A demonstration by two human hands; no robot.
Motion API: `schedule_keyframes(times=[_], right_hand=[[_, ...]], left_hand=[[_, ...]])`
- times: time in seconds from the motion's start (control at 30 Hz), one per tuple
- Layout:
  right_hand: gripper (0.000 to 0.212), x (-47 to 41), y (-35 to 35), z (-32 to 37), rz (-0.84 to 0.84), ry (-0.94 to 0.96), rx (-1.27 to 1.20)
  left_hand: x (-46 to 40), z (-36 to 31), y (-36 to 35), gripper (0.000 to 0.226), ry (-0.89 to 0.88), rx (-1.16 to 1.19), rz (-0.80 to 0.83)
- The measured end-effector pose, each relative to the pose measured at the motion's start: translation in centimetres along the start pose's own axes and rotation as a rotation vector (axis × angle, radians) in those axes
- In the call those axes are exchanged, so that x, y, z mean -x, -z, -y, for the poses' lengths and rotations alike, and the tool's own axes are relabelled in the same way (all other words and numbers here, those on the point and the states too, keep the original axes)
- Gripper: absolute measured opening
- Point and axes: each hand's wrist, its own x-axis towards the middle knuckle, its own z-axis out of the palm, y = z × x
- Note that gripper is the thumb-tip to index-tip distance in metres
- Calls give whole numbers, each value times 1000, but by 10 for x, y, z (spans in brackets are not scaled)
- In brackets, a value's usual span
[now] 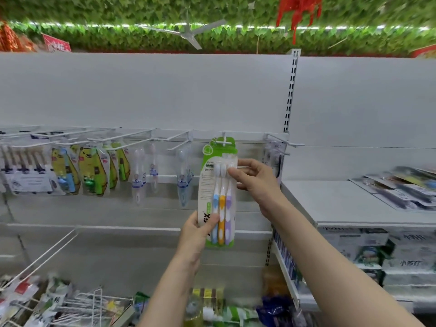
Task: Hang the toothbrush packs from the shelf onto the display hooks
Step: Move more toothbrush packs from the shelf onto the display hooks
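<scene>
Both forearms rose from the lower edge of view toward one pack (218, 197) of three brushes, blue, orange and purple. Left hand (198, 230) pinched the pack's lower left corner, thumb across the front and fingers behind, most likely to keep the card from swinging. Right hand (253, 177) gripped the upper right edge at the level of the bristles, thumb in front, the other fingers curled behind; it seemed to be steering the top. Above both hands the pack's hang hole sat at a white hook (224, 141), so the card looked threaded on or nearly so, though the hook tip blended with the card and I could not tell how far it had slid on. Holding the pack at opposite corners probably kept it flat and square to the hook. Left of the hands, other packs (92, 171) hung in a row with two bare hooks (180, 141) between. Right of the right hand, a shelf (335, 204) carried more packs (405, 187), cut off by the frame edge. Print on the pack was too blurred to read, and goods below the arms were a smear.
</scene>
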Motion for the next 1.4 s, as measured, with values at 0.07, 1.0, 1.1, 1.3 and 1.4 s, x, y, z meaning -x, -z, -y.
schedule_keyframes(times=[0.07,1.0,1.1,1.3,1.4], right_hand=[[28,-6,1,0,-14,-2,15],[31,-53,-5,-23,-75,-71,242],[32,-48,-2,-28,-68,-102,272],[46,-7,32,-52,-34,-289,521],[52,22,73,-39,29,-281,781]], left_hand=[[-11,-2,1,23,-7,-21,13],[-97,15,8,24,79,-82,144],[-94,20,8,27,90,-97,109],[-59,49,-7,44,209,-291,-58],[-34,52,-26,60,260,-453,-4]])
